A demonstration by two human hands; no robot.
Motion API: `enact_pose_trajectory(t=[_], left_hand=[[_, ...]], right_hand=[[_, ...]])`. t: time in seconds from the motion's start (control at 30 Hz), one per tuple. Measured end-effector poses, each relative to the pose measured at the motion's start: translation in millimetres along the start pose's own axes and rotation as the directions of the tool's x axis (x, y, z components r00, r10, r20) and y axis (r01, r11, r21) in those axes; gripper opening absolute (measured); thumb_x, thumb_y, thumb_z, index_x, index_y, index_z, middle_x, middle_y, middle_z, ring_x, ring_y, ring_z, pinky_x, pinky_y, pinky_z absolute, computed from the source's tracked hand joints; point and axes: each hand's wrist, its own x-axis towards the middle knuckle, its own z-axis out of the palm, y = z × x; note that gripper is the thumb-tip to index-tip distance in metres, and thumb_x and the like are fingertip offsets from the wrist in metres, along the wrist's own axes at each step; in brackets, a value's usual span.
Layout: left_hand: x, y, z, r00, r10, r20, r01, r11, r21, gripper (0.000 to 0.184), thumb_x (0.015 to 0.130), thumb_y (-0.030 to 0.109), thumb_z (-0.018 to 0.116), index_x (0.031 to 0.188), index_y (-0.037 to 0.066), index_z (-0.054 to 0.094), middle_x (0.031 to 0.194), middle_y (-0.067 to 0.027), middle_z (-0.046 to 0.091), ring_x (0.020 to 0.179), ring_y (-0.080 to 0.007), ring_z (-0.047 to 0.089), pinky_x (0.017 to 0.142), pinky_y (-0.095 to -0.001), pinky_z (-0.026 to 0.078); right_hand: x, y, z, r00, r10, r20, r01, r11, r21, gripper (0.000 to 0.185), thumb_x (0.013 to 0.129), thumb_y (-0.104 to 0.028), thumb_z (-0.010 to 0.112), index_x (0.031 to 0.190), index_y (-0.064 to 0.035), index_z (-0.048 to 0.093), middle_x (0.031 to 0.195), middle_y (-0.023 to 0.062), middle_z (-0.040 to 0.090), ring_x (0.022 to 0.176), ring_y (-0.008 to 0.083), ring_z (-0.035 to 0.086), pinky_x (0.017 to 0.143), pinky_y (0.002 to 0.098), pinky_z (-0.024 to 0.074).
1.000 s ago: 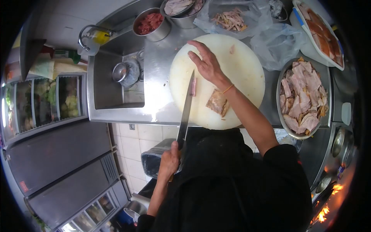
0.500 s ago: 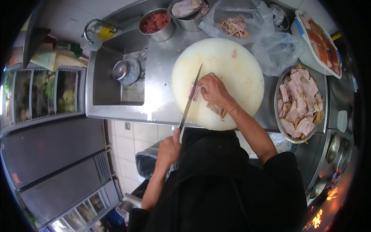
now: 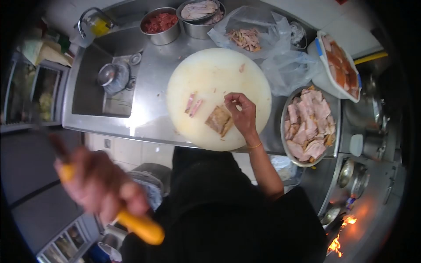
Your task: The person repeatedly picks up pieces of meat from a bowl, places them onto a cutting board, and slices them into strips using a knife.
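Note:
My left hand [image 3: 103, 188] is wrapped round the yellow handle of a knife [image 3: 147, 229], raised off to the left, close to the camera and blurred by motion. My right hand [image 3: 244, 115] is over the round white cutting board [image 3: 184, 72], its thumb and fingers curled together. Whatever is at its fingertips is too small to make out. Just left of that hand lies a browned slab of meat [image 3: 218, 121]. Farther left on the board are two thin pink meat strips [image 3: 196, 108], with a small scrap [image 3: 241, 68] near the back.
A steel bowl of sliced meat [image 3: 309, 125] stands at the right, below a white tub of browned meat [image 3: 340, 65]. Behind the board are a plastic bag with meat strips [image 3: 245, 39] and a pot of red meat [image 3: 160, 23]. A sink [image 3: 94, 96] is left; flames [image 3: 335, 245] burn lower right.
The knife has left the board, swinging left and up toward the camera in my left hand. My right hand has let go of the meat, and the view has shifted.

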Motion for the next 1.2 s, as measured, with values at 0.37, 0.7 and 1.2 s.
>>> enact_pose_trajectory(t=[0.37,0.7,1.2], left_hand=[[-31,21,23,0.902,0.312,0.298,-0.226,0.930,-0.289,0.081,0.104,0.069,0.015,0.088,0.003,0.059,0.053,-0.0074,0.051,0.039,-0.0191,0.049,0.068,-0.0537,0.058],[-53,19,30,0.875,0.387,0.290,-0.279,0.894,-0.351,0.078,0.104,0.067,0.016,0.090,0.003,0.058,0.056,-0.0084,0.052,0.042,-0.0206,0.051,0.075,-0.0563,0.056],[-101,23,27,0.846,0.480,0.230,-0.358,0.833,-0.423,0.073,0.106,0.063,0.018,0.094,0.002,0.056,0.060,-0.0100,0.054,0.048,-0.0228,0.053,0.086,-0.0603,0.054]], right_hand=[[-45,7,-36,0.990,0.126,-0.063,-0.124,0.992,0.031,0.008,0.091,-0.004,0.073,0.098,-0.0027,0.073,0.095,0.0015,0.074,0.090,0.0098,0.065,0.087,0.0278,0.0501],[-30,22,-33,0.992,0.036,-0.120,-0.045,0.997,-0.070,0.008,0.089,-0.005,0.073,0.097,-0.0029,0.074,0.090,0.0006,0.074,0.086,0.0088,0.065,0.080,0.0269,0.0499],[128,28,-21,0.983,-0.121,-0.136,-0.018,0.680,-0.733,0.030,0.076,-0.019,0.078,0.100,-0.0011,0.074,0.096,0.0181,0.075,0.090,0.0373,0.071,0.084,0.0439,0.0546]])
